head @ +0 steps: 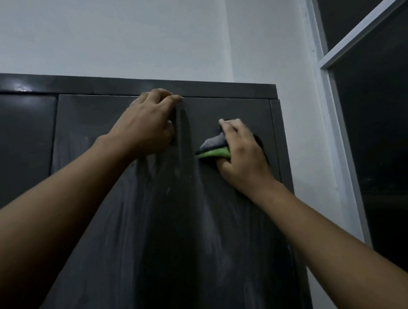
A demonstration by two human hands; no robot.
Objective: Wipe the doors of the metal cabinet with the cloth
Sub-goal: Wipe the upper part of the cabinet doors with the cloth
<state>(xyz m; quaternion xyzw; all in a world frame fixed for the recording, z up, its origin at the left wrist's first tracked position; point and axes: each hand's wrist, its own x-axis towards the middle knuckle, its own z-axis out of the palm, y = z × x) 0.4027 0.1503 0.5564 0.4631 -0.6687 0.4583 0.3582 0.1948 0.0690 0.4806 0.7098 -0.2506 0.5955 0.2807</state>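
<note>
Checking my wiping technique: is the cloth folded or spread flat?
Folded: the cloth shows stacked grey and green layers bunched under the right hand.

Views: one, a wide-angle camera worn on the person's head.
Position: it stood in front of the metal cabinet (217, 88), lower than the cabinet's top rail.
Direction: it faced forward and tilted upward, so the pale wall (117, 27) filled the upper part of the frame and the cabinet's sides drew together towards the top.
Nearness: it was close, at arm's reach. Both forearms ran in from the lower corners to the frame's middle, the left hand (145, 127) gripping the edge of a door (80, 119) and the right hand (244, 156) holding the cloth (213, 147).
Frame limits: a dark window (388, 117) took the right side. The cabinet ran past the left and bottom edges.
</note>
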